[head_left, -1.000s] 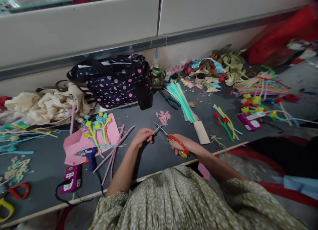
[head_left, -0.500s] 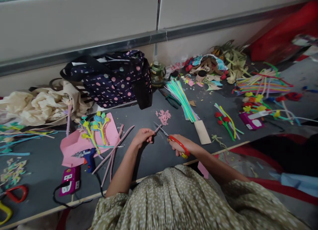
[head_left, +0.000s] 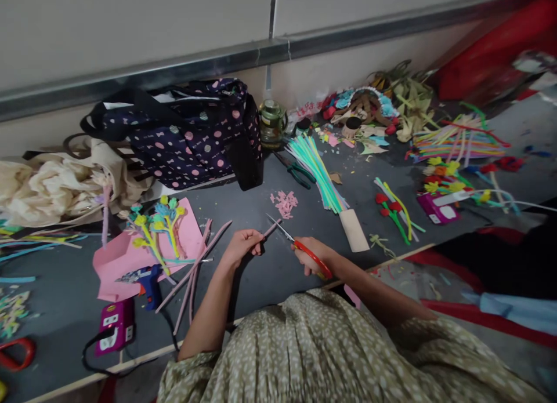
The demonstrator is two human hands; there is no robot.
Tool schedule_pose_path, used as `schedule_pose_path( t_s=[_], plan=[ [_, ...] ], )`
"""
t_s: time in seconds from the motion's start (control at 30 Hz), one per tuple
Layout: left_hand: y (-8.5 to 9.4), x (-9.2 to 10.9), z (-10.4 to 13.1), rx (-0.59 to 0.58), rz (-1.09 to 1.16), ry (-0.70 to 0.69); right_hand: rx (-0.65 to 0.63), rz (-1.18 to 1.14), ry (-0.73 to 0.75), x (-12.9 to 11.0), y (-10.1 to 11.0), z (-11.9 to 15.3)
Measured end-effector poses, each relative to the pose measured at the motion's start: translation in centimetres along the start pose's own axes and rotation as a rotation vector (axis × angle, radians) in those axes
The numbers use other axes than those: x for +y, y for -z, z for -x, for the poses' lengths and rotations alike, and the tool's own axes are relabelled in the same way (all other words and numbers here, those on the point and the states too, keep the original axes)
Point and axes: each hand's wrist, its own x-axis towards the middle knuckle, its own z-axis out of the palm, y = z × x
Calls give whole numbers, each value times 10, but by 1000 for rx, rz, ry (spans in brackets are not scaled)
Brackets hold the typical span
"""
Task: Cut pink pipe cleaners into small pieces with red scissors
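Observation:
My left hand pinches a thin pink pipe cleaner, its free end pointing up and to the right. In my right hand are scissors with red handles, the blades parted and lying by the pipe cleaner's end. Just beyond the blades is a small heap of cut pink pieces on the dark table. Several uncut pink pipe cleaners lie crossed left of my left hand.
Left stand a blue glue gun, pink sheet with pipe-cleaner flowers, and purple power strip. Behind is a dotted bag with a phone. Right lie pliers, a pipe-cleaner bundle and red flowers.
The scissor blades have shifted slightly left and are parted around the end of the pink pipe cleaner, more of which shows beyond my left fingers. The view has turned slightly right.

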Motion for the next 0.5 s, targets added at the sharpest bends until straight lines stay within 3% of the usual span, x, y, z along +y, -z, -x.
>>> schedule_pose_path(
  t_s=[0.13,0.33,0.5],
  plan=[
    [-1,1,1,25,-6,-2,67,112,151,1,-2,-1],
    [-1,1,1,27,2,-29,47,85,116,8,-4,-4],
    [-3,3,3,56,30,-31,2,-88,178,18,-2,-2]
  ],
)
